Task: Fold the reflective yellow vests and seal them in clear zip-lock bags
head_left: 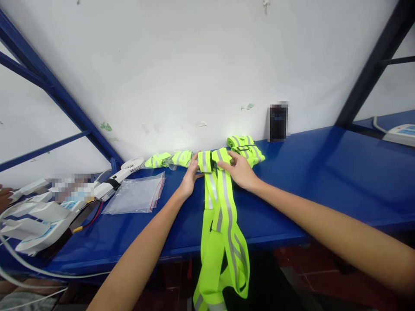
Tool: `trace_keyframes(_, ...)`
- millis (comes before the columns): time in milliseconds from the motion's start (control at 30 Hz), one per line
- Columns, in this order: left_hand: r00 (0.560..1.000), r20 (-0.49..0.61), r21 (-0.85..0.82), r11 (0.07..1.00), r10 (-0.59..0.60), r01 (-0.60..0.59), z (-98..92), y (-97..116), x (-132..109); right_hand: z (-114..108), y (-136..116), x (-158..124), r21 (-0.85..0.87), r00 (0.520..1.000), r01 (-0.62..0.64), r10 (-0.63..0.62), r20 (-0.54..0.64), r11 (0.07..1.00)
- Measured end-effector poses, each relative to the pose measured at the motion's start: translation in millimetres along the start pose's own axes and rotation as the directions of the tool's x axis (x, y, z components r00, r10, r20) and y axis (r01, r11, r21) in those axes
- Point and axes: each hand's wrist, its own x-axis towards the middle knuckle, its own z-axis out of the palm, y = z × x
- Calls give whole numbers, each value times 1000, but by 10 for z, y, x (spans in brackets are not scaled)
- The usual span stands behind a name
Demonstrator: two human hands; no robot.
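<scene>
Left hand and right hand pinch folded tops of reflective straps; lengths below hands hang unfolded. Bagged bundles beyond left hand.

Yellow-green strap, partly bundled

Silver stripes run along it. Two coiled or folded bunches sit side by side mid-frame — below, loose lengths hang, looping, to the bottom edge.

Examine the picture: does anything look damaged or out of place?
Yes: above the blue table, scuffs and green patches mar the plain white wall, so it looks damaged. Reflective straps hang past the table's edge, but both hands hold them.
</scene>
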Motion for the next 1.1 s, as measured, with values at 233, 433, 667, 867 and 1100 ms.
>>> trace_keyframes(233,891,159,679,608,425,-411,-21,101,-69,36,46,45,320,977,-212,199,75,923)
trace_keyframes(433,968,-170,317,940,184,-123,-37,0,32,3,48,9,262,970,-116,53,236,958)
trace_keyframes(667,974,-180,-213,972,-137,97,29,-16,57,2,90,26,48,985,49,-57,165,998)
trace_keyframes(867,983,98,-229,958,-156,174,115,113,-56,29,135,70,190,993,51,-70,96,980)
trace_keyframes(1100,986,41,-197,967,-159,164,164,105,-36,49,114,76,355,989,-134,103,105,925)
